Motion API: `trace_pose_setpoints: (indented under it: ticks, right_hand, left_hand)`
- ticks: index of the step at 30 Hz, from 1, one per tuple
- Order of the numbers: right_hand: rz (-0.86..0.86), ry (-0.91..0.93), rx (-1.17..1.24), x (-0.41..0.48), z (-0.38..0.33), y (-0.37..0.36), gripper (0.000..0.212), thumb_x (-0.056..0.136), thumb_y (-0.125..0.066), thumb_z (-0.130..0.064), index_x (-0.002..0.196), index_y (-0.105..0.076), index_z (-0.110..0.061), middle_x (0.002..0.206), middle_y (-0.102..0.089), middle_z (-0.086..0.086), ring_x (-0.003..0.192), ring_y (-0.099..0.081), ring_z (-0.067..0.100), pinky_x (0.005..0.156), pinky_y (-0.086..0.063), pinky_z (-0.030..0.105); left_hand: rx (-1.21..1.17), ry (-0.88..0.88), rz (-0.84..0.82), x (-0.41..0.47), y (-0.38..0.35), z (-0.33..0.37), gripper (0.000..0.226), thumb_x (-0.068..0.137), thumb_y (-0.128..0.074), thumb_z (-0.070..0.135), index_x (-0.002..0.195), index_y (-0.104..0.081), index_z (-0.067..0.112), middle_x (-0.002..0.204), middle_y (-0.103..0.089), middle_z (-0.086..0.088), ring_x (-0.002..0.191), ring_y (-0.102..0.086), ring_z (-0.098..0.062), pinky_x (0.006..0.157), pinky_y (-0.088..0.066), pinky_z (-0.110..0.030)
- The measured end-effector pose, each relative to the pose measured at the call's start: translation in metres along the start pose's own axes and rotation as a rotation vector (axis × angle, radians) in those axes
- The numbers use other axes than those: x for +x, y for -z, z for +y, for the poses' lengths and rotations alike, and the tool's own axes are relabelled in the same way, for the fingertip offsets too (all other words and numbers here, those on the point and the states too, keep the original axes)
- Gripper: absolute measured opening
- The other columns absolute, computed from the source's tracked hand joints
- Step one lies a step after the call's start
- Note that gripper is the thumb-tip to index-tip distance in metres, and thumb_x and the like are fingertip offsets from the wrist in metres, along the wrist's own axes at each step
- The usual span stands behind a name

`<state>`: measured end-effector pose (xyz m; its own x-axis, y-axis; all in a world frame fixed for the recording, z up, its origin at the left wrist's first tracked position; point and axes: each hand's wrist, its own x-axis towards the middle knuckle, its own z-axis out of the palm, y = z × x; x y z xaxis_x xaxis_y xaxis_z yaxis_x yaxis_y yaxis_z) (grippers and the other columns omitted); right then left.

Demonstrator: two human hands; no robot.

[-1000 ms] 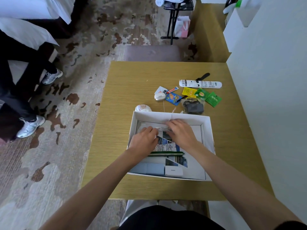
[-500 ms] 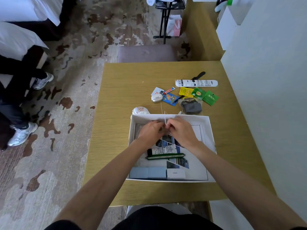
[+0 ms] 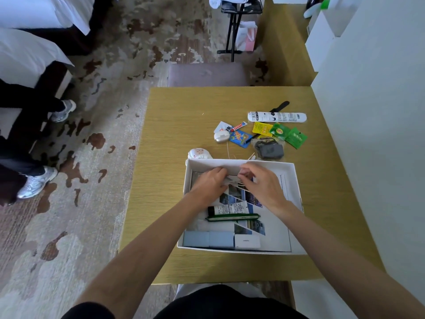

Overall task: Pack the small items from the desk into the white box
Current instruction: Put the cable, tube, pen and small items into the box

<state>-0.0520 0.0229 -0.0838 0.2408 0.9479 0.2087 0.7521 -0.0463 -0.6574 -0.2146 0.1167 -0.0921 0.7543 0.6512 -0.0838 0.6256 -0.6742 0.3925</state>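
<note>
The white box lies open on the wooden desk. Both my hands are inside its far end. My left hand and my right hand together pinch a small clear packet of thin white sticks. Lower in the box lie a white tube, a green pen, a pale blue carton and a small white carton. Behind the box are a dark pouch, a round white toy, an earbud case, a blue packet, a yellow sachet and green sachets.
A long white tube and a black comb lie farthest back on the desk. A grey stool stands behind the desk, and a white wall runs along its right edge. Another person's shoes are on the carpet to the left.
My left hand has slid right to meet my right hand, and both have shifted toward the box's far wall with the clear packet between them.
</note>
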Motion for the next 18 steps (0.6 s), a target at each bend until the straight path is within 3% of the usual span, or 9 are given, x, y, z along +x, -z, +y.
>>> trace_pose_setpoints:
  ticks: [3, 5, 7, 10, 13, 16, 18]
  right_hand:
    - [0.061, -0.013, 0.121, 0.003, -0.006, 0.013, 0.031, 0.086, -0.071, -0.018, 0.117, -0.066, -0.015, 0.093, -0.071, -0.006, 0.079, -0.064, 0.009, 0.074, -0.055, 0.025]
    - [0.127, 0.001, 0.156, 0.01, -0.01, 0.023, 0.03, 0.086, -0.071, -0.018, 0.116, -0.067, -0.013, 0.093, -0.07, -0.004, 0.077, -0.063, 0.01, 0.069, -0.052, 0.022]
    - [0.186, -0.005, 0.204, 0.02, -0.013, 0.035, 0.023, 0.088, -0.069, -0.02, 0.11, -0.068, -0.011, 0.09, -0.069, -0.003, 0.076, -0.061, 0.007, 0.066, -0.048, 0.015]
    - [0.187, -0.045, 0.164, 0.042, -0.011, 0.052, 0.021, 0.096, -0.057, -0.025, 0.095, -0.069, -0.008, 0.076, -0.064, 0.0, 0.065, -0.054, 0.005, 0.057, -0.039, 0.013]
    - [-0.026, -0.172, 0.063, 0.068, 0.0, 0.06, 0.022, 0.097, -0.056, -0.027, 0.101, -0.07, -0.01, 0.086, -0.069, 0.0, 0.075, -0.06, 0.006, 0.062, -0.045, 0.023]
    - [-0.358, -0.24, -0.147, 0.092, 0.018, 0.058, 0.023, 0.092, -0.061, -0.021, 0.113, -0.069, -0.015, 0.107, -0.069, -0.001, 0.089, -0.061, 0.012, 0.069, -0.047, 0.022]
    - [-0.536, -0.258, -0.259, 0.107, 0.028, 0.049, 0.027, 0.089, -0.06, -0.011, 0.115, -0.067, -0.014, 0.114, -0.067, 0.005, 0.094, -0.06, 0.019, 0.075, -0.051, 0.03]
  left_hand:
    - [0.024, -0.035, 0.06, -0.008, 0.017, -0.001, 0.027, 0.089, -0.056, 0.027, 0.108, -0.059, 0.008, 0.115, -0.061, -0.006, 0.099, -0.06, -0.025, 0.07, -0.054, -0.041]
    - [-0.006, -0.103, 0.19, -0.012, 0.031, -0.001, 0.023, 0.09, -0.055, 0.022, 0.106, -0.062, 0.008, 0.108, -0.065, -0.007, 0.095, -0.063, -0.026, 0.065, -0.055, -0.04]
    - [-0.031, -0.168, 0.353, -0.011, 0.045, 0.0, 0.016, 0.088, -0.056, 0.017, 0.099, -0.065, 0.011, 0.095, -0.068, -0.005, 0.087, -0.064, -0.026, 0.057, -0.054, -0.039]
    - [-0.117, -0.121, 0.494, 0.006, 0.066, 0.004, 0.011, 0.088, -0.054, 0.016, 0.092, -0.064, 0.017, 0.088, -0.067, 0.003, 0.078, -0.061, -0.019, 0.052, -0.051, -0.032]
    - [-0.204, 0.0, 0.411, 0.039, 0.076, 0.004, 0.016, 0.091, -0.049, 0.02, 0.094, -0.065, 0.02, 0.091, -0.066, 0.001, 0.079, -0.061, -0.022, 0.058, -0.05, -0.032]
    - [-0.218, 0.11, 0.213, 0.069, 0.071, -0.001, 0.019, 0.091, -0.047, 0.022, 0.097, -0.065, 0.024, 0.1, -0.067, 0.001, 0.085, -0.062, -0.022, 0.062, -0.046, -0.028]
    - [-0.13, 0.114, 0.061, 0.085, 0.061, -0.007, 0.023, 0.092, -0.045, 0.023, 0.104, -0.065, 0.026, 0.111, -0.066, -0.001, 0.096, -0.061, -0.024, 0.072, -0.05, -0.032]
